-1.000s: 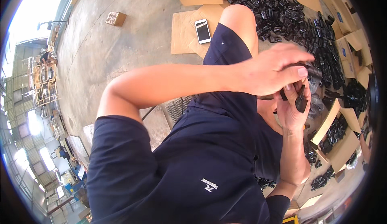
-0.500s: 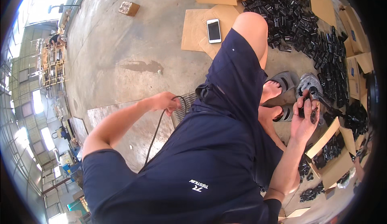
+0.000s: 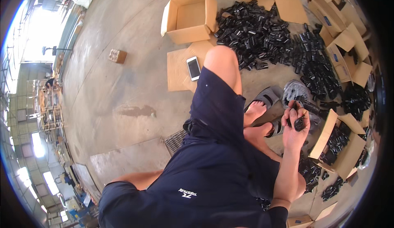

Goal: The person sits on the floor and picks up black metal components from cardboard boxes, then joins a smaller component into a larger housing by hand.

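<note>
My right hand [image 3: 294, 132] is raised over my feet, its fingers curled around a small black part [image 3: 299, 123]. The part is partly covered by the fingers, and the fingertips look smudged dark. Just beyond this hand lies a clear plastic bag [image 3: 296, 91], with a dark long piece [image 3: 312, 107] beside it; I cannot tell whether the hand touches that piece. My left arm [image 3: 137, 179] bends back behind my torso, and its hand is out of sight. A big pile of black parts [image 3: 256, 35] spreads on the floor ahead, trailing off to the right.
An open cardboard box [image 3: 189, 35] stands ahead, near a white phone [image 3: 193, 68] lying on flat cardboard [image 3: 176, 70]. To the right, another open box [image 3: 347, 158] holds black parts. More cartons [image 3: 353, 39] line the far right. A small brown block [image 3: 117, 56] sits on the floor at left.
My left hand, which held a black cord beside my hip, has gone behind my torso, and the cord is out of sight. My right hand still grips the black part. The whole view has shifted.
</note>
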The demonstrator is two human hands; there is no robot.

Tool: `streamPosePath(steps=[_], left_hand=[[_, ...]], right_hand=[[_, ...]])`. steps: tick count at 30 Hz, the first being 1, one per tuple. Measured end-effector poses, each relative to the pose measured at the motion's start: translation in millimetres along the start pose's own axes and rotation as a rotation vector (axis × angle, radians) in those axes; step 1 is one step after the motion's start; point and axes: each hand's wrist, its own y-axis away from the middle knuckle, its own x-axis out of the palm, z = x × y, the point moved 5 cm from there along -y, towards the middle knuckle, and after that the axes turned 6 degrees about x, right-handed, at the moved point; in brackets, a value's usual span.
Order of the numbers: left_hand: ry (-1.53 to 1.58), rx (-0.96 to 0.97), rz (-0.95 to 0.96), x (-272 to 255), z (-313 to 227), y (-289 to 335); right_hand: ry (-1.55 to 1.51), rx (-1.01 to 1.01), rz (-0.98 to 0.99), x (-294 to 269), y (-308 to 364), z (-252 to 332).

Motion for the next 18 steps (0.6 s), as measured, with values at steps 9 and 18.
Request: streamPosePath(steps=[9, 18], left_hand=[[-0.067, 0.046, -0.061, -71.5, -30.4, -23.3], [-0.170, 0.038, -0.032, -114.4, -58.6, -48.7]], right_hand=[[-0.081, -0.077, -0.038, 5.6, 6.7, 13.7], [-0.059, -0.125, -0.112, -8.6, 10.2, 19.6]])
